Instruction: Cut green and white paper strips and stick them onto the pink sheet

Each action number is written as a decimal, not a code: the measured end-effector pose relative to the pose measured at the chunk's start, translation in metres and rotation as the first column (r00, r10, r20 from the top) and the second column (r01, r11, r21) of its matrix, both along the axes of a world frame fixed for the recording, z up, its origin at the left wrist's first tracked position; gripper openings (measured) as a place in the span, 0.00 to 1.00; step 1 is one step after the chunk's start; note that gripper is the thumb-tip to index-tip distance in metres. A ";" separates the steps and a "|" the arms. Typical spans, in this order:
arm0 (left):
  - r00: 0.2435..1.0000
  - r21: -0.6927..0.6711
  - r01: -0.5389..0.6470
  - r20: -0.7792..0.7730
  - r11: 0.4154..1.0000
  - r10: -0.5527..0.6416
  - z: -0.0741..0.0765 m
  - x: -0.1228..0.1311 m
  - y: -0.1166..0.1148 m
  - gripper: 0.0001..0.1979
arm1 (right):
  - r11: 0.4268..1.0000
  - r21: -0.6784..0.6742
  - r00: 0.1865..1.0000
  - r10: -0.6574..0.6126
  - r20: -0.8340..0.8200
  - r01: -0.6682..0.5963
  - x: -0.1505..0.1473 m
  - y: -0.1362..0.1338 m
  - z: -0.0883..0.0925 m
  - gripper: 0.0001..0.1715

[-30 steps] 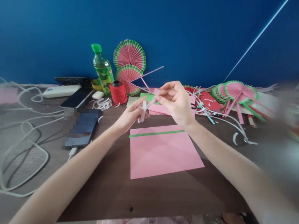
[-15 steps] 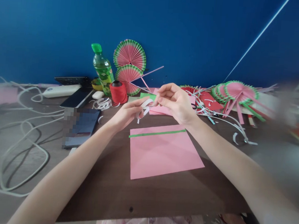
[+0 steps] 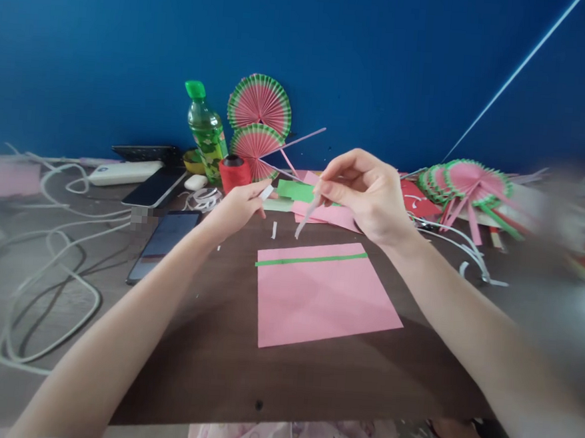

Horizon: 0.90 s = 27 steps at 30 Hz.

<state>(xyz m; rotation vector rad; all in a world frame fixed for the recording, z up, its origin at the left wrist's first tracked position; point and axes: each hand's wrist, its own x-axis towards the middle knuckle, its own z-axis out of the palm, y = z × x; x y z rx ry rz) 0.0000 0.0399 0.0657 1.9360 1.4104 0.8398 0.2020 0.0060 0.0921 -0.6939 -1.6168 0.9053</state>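
My left hand (image 3: 238, 207) is closed, pinching a short white strip (image 3: 265, 192) whose other end is hidden by the fingers. To its right, my right hand (image 3: 369, 196) is raised with thumb and forefinger pressed on a thin, see-through whitish strip (image 3: 306, 217) that hangs down. Below both hands a pink paper sheet (image 3: 327, 301) lies flat, with a narrow green strip (image 3: 314, 258) across its far edge. A small white scrap (image 3: 274, 230) shows between the hands; whether it is falling or lying there I cannot tell.
Behind the hands are green paper (image 3: 294, 190), a red thread spool (image 3: 235, 174), a green-capped bottle (image 3: 204, 129) and pleated pink fans (image 3: 260, 103). More fans (image 3: 470, 181) lie to the right. A phone (image 3: 165, 243) and looped white cables (image 3: 99, 292) occupy the left side.
My hands have moved apart. The white looped strip between them is gone from there; a thin strip now hangs from my right hand and a short white piece shows in my left.
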 end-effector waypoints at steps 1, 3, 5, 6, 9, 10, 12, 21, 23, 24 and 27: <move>0.989 -0.010 0.001 -0.148 1.000 -0.003 0.001 -0.003 0.000 0.25 | 1.000 -0.017 1.000 -0.003 0.005 0.003 0.001 0.001 0.000 0.15; 0.912 -0.096 0.021 -0.405 0.995 -0.058 0.001 -0.008 0.001 0.24 | 0.997 -0.083 1.000 0.004 0.025 -0.002 0.001 0.004 -0.002 0.16; 0.814 -0.184 0.064 -0.559 0.981 -0.158 -0.002 -0.012 0.002 0.23 | 0.984 -0.175 0.999 0.022 0.046 -0.013 0.000 0.007 -0.007 0.18; 0.778 -0.188 0.097 -0.598 0.977 -0.192 -0.002 -0.013 0.002 0.21 | 0.976 -0.218 0.998 0.035 0.051 -0.023 -0.001 0.007 -0.009 0.18; 0.781 -0.052 0.193 -0.597 0.980 -0.186 0.004 -0.014 0.000 0.15 | 0.952 -0.303 0.997 0.059 0.052 -0.041 -0.004 0.009 -0.018 0.18; 0.815 -0.012 0.184 -0.557 0.983 -0.159 0.008 -0.013 -0.002 0.13 | 0.947 -0.317 0.997 0.059 0.048 -0.040 -0.004 0.010 -0.020 0.18; 0.894 -0.061 0.190 -0.403 0.980 -0.198 0.018 -0.009 -0.007 0.13 | 0.941 -0.337 0.998 0.048 0.035 -0.033 -0.005 0.013 -0.025 0.17; 0.875 -0.289 0.383 -0.190 0.877 -0.445 0.028 -0.005 -0.015 0.10 | 0.919 -0.393 0.999 0.028 -0.016 -0.032 -0.006 0.018 -0.030 0.14; 0.865 -0.295 0.388 -0.212 0.873 -0.455 0.027 -0.007 -0.013 0.10 | 0.917 -0.399 0.997 0.010 0.074 0.020 -0.005 0.018 -0.030 0.12; 0.858 -0.307 0.395 -0.215 0.866 -0.467 0.027 -0.007 -0.013 0.09 | 0.917 -0.394 0.991 -0.006 0.136 0.059 -0.005 0.018 -0.029 0.12; 0.834 -0.342 0.406 -0.241 0.848 -0.497 0.026 -0.009 -0.011 0.09 | 0.924 -0.349 0.956 -0.049 0.289 0.153 -0.001 0.019 -0.027 0.11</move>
